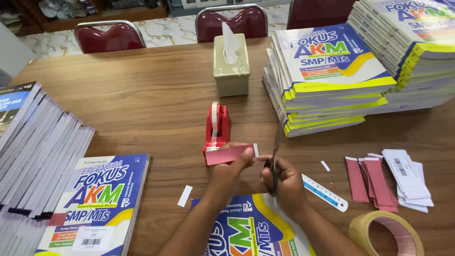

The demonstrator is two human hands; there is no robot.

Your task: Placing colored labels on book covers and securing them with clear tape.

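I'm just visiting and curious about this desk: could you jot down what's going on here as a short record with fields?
left hand: holds a red paper strip
right hand: holds scissors at the strip's white end
behind the hands: red tape dispenser, tissue box
right side: ruler, cut red strips, white labels, tape roll
books: stacks on the wooden table

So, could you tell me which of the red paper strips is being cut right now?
The red strip pinched in the left hand, against the scissors in the right hand; the other red strips lie loose beside the labels.
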